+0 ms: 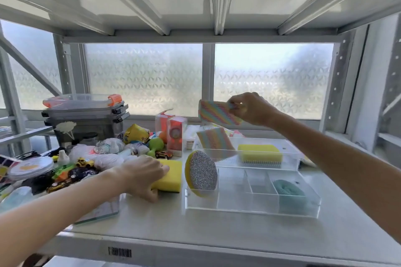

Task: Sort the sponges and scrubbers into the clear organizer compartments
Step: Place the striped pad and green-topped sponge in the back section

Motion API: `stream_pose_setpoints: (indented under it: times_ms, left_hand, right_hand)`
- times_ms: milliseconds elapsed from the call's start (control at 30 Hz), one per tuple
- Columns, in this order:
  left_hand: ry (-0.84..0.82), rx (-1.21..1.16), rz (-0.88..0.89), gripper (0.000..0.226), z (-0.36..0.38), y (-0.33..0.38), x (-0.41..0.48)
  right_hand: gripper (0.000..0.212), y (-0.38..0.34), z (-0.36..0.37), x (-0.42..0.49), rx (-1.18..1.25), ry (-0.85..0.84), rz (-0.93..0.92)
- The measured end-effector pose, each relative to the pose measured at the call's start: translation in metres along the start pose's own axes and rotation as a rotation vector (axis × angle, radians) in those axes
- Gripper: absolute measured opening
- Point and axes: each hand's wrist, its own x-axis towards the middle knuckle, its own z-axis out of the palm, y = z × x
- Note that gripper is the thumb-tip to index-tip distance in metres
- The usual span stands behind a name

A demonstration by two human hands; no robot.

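Note:
My right hand (pixel 252 108) holds a rainbow-striped sponge (pixel 217 112) in the air above the back of the clear organizer (pixel 251 207). My left hand (pixel 143 174) grips a yellow sponge (pixel 171 174) lying on the shelf left of the organizer. A second rainbow-striped sponge (pixel 214 142) leans in the rear tray. Beside it in that tray lies a yellow scrub brush (pixel 259 154). A round silver-and-yellow scrubber (pixel 201 172) stands on edge in the organizer's left compartment. A teal mesh scrubber (pixel 289 191) sits in the right compartment.
A heap of toys, toy cars, bags and bottles (pixel 104 154) crowds the left of the white shelf (pixel 195 230). Stacked lidded bins (pixel 86 112) stand at the back left. Small clear boxes (pixel 173 134) stand behind the yellow sponge. An upper shelf hangs overhead.

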Motion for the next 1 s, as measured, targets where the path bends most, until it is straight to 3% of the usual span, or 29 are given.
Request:
stream_pose_setpoints:
  times_ms: [233,333,467,533,600,700,800,867,1000]
  left_hand:
    - [0.176,-0.165,-0.087,0.016,-0.008,-0.015,0.003]
    - [0.381,-0.349,-0.27,0.008,-0.019,-0.036,0.005]
    - [0.791,-0.568,-0.647,0.01,-0.056,-0.062,0.026]
    - [0.881,-0.674,-0.748,0.015,-0.082,-0.066,0.05]
    - [0.824,-0.858,-0.816,0.024,-0.1,-0.063,0.078]
    - [0.599,-1.261,-0.857,0.025,-0.103,-0.04,0.118]
    - [0.402,-1.504,-0.829,0.024,-0.086,-0.01,0.149]
    - [0.352,-1.459,-0.799,0.028,-0.073,-0.002,0.159]
    - [0.326,-1.079,-0.727,0.031,-0.057,-0.009,0.155]
  right_hand:
    - [0.015,0.063,-0.033,-0.035,-0.028,0.007,0.08]
    - [0.016,0.075,-0.037,-0.045,-0.046,-0.01,0.087]
    - [0.017,0.089,-0.051,-0.053,-0.066,-0.036,0.117]
    - [0.016,0.095,-0.057,-0.055,-0.065,-0.05,0.131]
    - [0.019,0.099,-0.06,-0.057,-0.039,-0.066,0.144]
    - [0.028,0.106,-0.06,-0.058,0.09,-0.122,0.18]
    - [0.021,0.113,-0.054,-0.06,0.252,-0.207,0.232]
    - [0.019,0.118,-0.047,-0.058,0.299,-0.237,0.264]
    - [0.022,0.125,-0.029,-0.049,0.353,-0.277,0.319]
